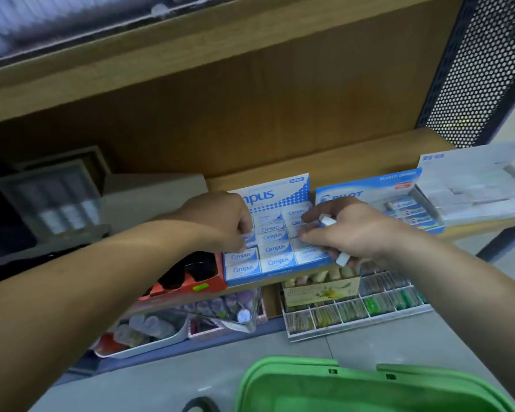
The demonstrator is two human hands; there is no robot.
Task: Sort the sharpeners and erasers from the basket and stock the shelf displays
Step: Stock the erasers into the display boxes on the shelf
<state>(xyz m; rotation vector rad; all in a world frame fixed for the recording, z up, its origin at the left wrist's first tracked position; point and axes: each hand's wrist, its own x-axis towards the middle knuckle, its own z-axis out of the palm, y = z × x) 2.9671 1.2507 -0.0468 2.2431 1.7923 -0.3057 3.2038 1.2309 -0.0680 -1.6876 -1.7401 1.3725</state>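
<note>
Head camera, looking down over both forearms at the wooden shelf (354,162), and both hands are in the Campus display box (275,190). The left hand (220,221) is knuckles-up over the box's left column, fingers curled down onto the Campus erasers (275,248) packed there. The fingertips are hidden under the hand, so I cannot tell whether it pinches one or only touches. The right hand (351,230) is over the box's right column and it is loaded: fingers wrapped round loose erasers (327,220), one white end poking out above the thumb, another showing below the palm. Its fingertips (305,237) touch the sleeved erasers in that column. The two hands sit apart, with the box's middle column in plain view between them, blue-and-white sleeves stacked row on row.

Just beyond the right hand, a Pilot display box (366,188) stands beside the Campus one, a row of small erasers in it. Further out on that side is a pale box (473,179), too blurred to read. Under the left wrist there is a red tray (208,282) with dark items, touching the Campus box's near left corner. Below the right hand, on a lower level, sits a white compartment tray (354,328) of coloured pieces.

Nearest the camera, between the forearms and towards the right one, lies the green basket (259,379); only its rim shows, contents out of view
</note>
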